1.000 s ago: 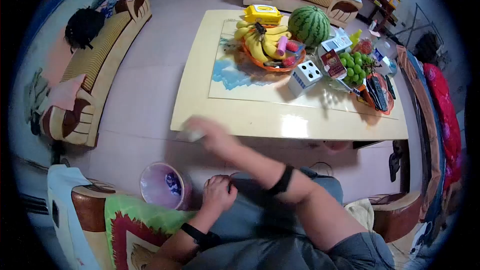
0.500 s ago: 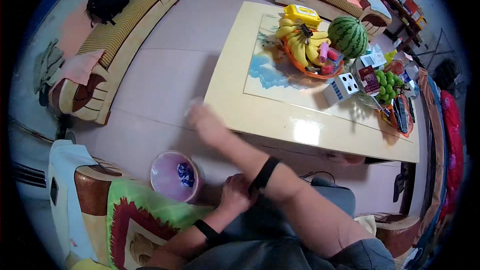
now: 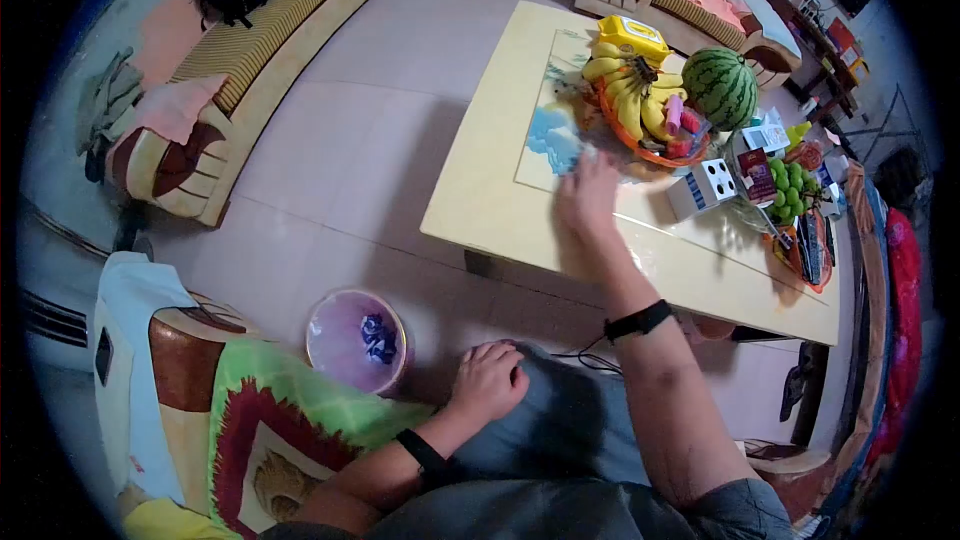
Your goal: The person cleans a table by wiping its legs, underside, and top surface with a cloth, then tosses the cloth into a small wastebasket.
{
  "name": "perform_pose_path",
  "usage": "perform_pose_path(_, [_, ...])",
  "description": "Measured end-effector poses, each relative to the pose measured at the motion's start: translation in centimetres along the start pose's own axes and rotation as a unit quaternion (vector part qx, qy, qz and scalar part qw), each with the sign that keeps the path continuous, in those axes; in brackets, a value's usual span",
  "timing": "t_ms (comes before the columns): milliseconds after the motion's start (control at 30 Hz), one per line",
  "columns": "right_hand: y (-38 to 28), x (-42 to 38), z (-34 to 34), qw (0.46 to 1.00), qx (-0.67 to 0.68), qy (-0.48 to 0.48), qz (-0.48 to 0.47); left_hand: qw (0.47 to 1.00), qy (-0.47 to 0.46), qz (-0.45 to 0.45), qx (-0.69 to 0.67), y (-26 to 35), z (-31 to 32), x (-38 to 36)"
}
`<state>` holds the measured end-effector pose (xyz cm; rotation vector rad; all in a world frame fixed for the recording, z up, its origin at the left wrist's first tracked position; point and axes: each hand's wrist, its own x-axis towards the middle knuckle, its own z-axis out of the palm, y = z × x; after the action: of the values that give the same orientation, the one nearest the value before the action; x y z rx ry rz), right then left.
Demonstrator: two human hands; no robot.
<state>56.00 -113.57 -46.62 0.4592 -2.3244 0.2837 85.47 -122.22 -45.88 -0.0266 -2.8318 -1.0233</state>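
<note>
1. Over the cream surface (image 3: 500, 210), the right hand (image 3: 588, 198) lies spread, fingers open and flat, near the blue painted patch and just short of the orange fruit tray (image 3: 655, 145). Whether anything sits under the palm, I cannot tell.
2. On the person's knee, the left hand (image 3: 488, 380) rests loosely curled, gripping nothing.
3. Down on the floor, a purple bin (image 3: 357, 340) stands beside the chair with a crumpled blue scrap inside.
4. Judging by this, some rubbish is already binned; bananas (image 3: 630, 105), a watermelon (image 3: 720, 87), grapes (image 3: 790, 190) and a dice-patterned box (image 3: 703, 188) crowd the far side untouched.
</note>
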Motion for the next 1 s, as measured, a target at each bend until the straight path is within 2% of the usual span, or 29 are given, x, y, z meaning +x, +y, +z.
perform_pose_path(33, [-3.5, 1.4, -2.6, 0.98, -0.031, -0.169, -0.103, 1.0, 0.002, 0.002, 0.01, 0.1, 0.0, 0.1])
perform_pose_path(67, [-7.1, 2.9, -5.3, 0.921, -0.025, -0.333, -0.2, 1.0, 0.002, 0.003, 0.013, 0.0, 0.3, 0.2])
perform_pose_path(100, [-9.9, -0.1, -2.1, 0.962, 0.165, -0.126, -0.178, 1.0, -0.001, -0.005, 0.018, -0.3, 0.8, 0.2])
perform_pose_path(133, [-12.9, -1.1, -2.9, 0.931, 0.279, -0.175, -0.155, 1.0, -0.004, -0.013, 0.022, -0.3, 1.2, 0.1])
perform_pose_path(167, [-15.7, -3.3, -2.2, 0.926, 0.294, -0.144, -0.185, 1.0, -0.006, -0.013, 0.024, -0.3, 1.2, 0.0])
perform_pose_path(233, [-17.9, -4.2, -4.6, 0.902, 0.274, -0.257, -0.211, 0.999, -0.022, 0.005, 0.025, -0.6, 0.6, 0.1])
perform_pose_path(300, [-16.5, -5.2, -3.9, 0.892, 0.281, -0.257, -0.244, 1.0, -0.024, -0.009, -0.015, -0.5, 0.2, 0.3])
perform_pose_path(333, [-15.2, -5.6, -4.0, 0.895, 0.301, -0.223, -0.242, 0.999, -0.023, -0.018, -0.02, -0.4, 0.0, 0.2])
perform_pose_path(367, [-13.7, -6.0, -4.1, 0.899, 0.315, -0.191, -0.237, 0.999, -0.046, -0.003, 0.003, -1.4, 0.7, 0.2])
perform_pose_path(400, [-12.1, -6.0, -4.2, 0.909, 0.299, -0.184, -0.224, 0.999, -0.003, 0.038, -0.007, -1.7, 1.0, 0.1])
perform_pose_path(433, [-10.1, -6.1, -4.8, 0.916, 0.287, -0.178, -0.215, 0.999, -0.011, 0.034, 0.017, -0.7, 0.2, 0.4])
perform_pose_path(500, [-5.5, -6.8, -7.1, 0.925, 0.273, -0.198, -0.177, 0.998, -0.027, 0.054, 0.018, 0.0, 0.4, 0.4])
perform_pose_path(533, [-3.8, -7.0, -7.9, 0.918, 0.292, -0.219, -0.159, 0.999, -0.03, 0.04, 0.006, 0.0, 0.4, 0.4])
perform_pose_path(633, [4.4, -8.7, -11.0, 0.938, 0.235, -0.228, -0.113, 0.999, -0.038, 0.019, -0.006, 0.2, 0.6, 0.3])
perform_pose_path(733, [16.1, -10.7, -13.5, 0.954, 0.048, -0.295, -0.015, 0.999, -0.036, 0.01, 0.003, 0.3, 1.0, -0.1])
perform_pose_path(767, [20.2, -10.4, -16.1, 0.941, 0.048, -0.326, 0.078, 0.999, -0.027, 0.012, 0.013, 0.4, 1.3, -0.1])
perform_pose_path(800, [24.3, -11.3, -17.4, 0.944, -0.038, -0.308, 0.11, 0.999, -0.03, 0.019, 0.014, 0.5, 1.4, 0.1])
perform_pose_path(833, [29.6, -13.3, -17.0, 0.947, -0.054, -0.233, 0.215, 0.999, -0.043, 0.014, 0.013, 0.7, 1.3, 0.2])
perform_pose_path(867, [33.1, -12.9, -19.2, 0.92, -0.099, -0.252, 0.284, 0.998, -0.056, 0.009, 0.013, 0.8, 1.4, 0.3])
perform_pose_path(900, [35.6, -12.4, -22.0, 0.858, -0.164, -0.378, 0.307, 0.998, -0.056, 0.015, 0.015, 0.9, 1.5, 0.3])
perform_pose_path(933, [37.6, -14.3, -22.3, 0.875, -0.239, -0.262, 0.329, 0.998, -0.057, 0.015, 0.032, 0.9, 1.6, 0.4])
perform_pose_path(967, [40.9, -16.8, -19.6, 0.895, -0.322, -0.03, 0.306, 0.997, -0.059, 0.015, 0.05, 0.9, 1.7, 0.4])
perform_pose_path(1000, [40.1, -14.8, -21.0, 0.88, -0.284, -0.211, 0.316, 0.996, -0.061, 0.017, 0.054, 1.0, 1.6, 0.4])
